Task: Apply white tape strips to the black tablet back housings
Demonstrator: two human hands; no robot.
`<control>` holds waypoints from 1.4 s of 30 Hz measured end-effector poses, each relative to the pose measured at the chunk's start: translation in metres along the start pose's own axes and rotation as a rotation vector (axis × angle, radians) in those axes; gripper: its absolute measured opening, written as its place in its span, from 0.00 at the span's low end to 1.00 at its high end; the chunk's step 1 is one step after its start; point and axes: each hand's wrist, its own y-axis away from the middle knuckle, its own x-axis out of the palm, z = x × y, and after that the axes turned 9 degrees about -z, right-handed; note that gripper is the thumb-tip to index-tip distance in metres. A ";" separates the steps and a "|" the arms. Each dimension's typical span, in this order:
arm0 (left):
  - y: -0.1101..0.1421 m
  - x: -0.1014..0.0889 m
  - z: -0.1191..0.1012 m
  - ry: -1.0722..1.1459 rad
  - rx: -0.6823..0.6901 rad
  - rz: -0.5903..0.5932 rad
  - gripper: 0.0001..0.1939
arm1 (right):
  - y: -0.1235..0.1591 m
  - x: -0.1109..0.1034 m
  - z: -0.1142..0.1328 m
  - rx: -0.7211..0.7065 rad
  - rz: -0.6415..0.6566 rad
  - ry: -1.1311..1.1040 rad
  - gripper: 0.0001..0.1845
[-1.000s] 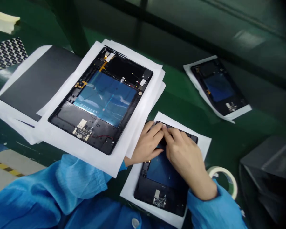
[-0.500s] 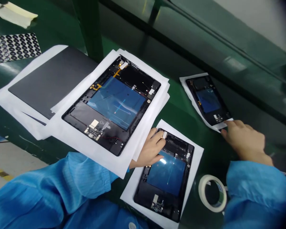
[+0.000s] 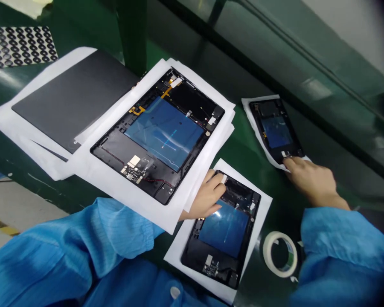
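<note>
My left hand (image 3: 208,197) bends its fingers over the upper left edge of an opened tablet (image 3: 224,226) with a blue battery, lying on a white sheet. Its thumb lies lower along the same edge. At the far right my right hand (image 3: 312,178) closes on the near end of another opened tablet (image 3: 275,128) and its white sheet; the fingertips are partly hidden. Above my left forearm, a third opened tablet (image 3: 166,134) lies on a pile of white sheets (image 3: 141,198). Its blue battery, orange ribbon cables and small circuit board show.
A roll of pale tape (image 3: 267,254) stands near my right sleeve. A dark flat panel (image 3: 73,100) rests on white sheets at left. Behind it is a sheet of black rings (image 3: 22,47). A greenish panel (image 3: 275,55) borders the green bench at the back.
My right hand has shifted left and further over the near end of the far tablet, covering part of its circuit board. My left hand stays on the lower tablet. The view has shifted slightly.
</note>
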 end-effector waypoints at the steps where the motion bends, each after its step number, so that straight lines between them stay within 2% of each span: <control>1: 0.000 0.000 0.001 0.011 -0.006 -0.002 0.17 | -0.001 -0.003 0.002 0.006 0.000 0.003 0.07; 7: -0.002 0.000 0.003 0.050 -0.007 0.017 0.17 | 0.017 -0.022 0.012 0.018 -0.020 0.019 0.13; 12: -0.002 0.001 0.002 0.039 -0.045 0.015 0.17 | 0.023 -0.015 0.019 0.011 -0.046 0.007 0.15; 19: 0.003 0.005 0.003 0.021 -0.003 -0.027 0.18 | 0.026 -0.012 0.024 -0.043 -0.098 0.017 0.07; 27: 0.003 0.005 0.003 0.039 -0.017 -0.034 0.16 | 0.018 -0.030 0.034 -0.123 -0.078 -0.007 0.08; 29: 0.002 0.005 0.004 0.050 -0.020 -0.026 0.17 | 0.023 -0.039 0.038 -0.117 -0.093 -0.010 0.07; 31: 0.002 0.007 0.005 0.086 -0.035 -0.033 0.20 | 0.041 -0.052 0.045 -0.095 -0.118 -0.004 0.06; 34: 0.001 0.009 0.006 0.165 -0.087 -0.092 0.27 | 0.092 -0.081 0.073 -0.097 -0.170 0.033 0.06; 36: 0.001 0.010 0.005 0.190 -0.127 -0.127 0.31 | 0.135 -0.100 0.106 -0.211 -0.252 0.088 0.07; 38: -0.001 0.007 0.004 0.193 -0.149 -0.139 0.33 | 0.177 -0.113 0.148 -0.385 -0.363 0.060 0.03; 40: -0.003 0.002 0.004 0.180 -0.150 -0.123 0.29 | 0.209 -0.116 0.193 -0.430 -0.357 0.020 0.08; 42: -0.006 -0.003 0.003 0.150 -0.147 -0.107 0.26 | 0.229 -0.108 0.231 -0.428 -0.345 -0.013 0.12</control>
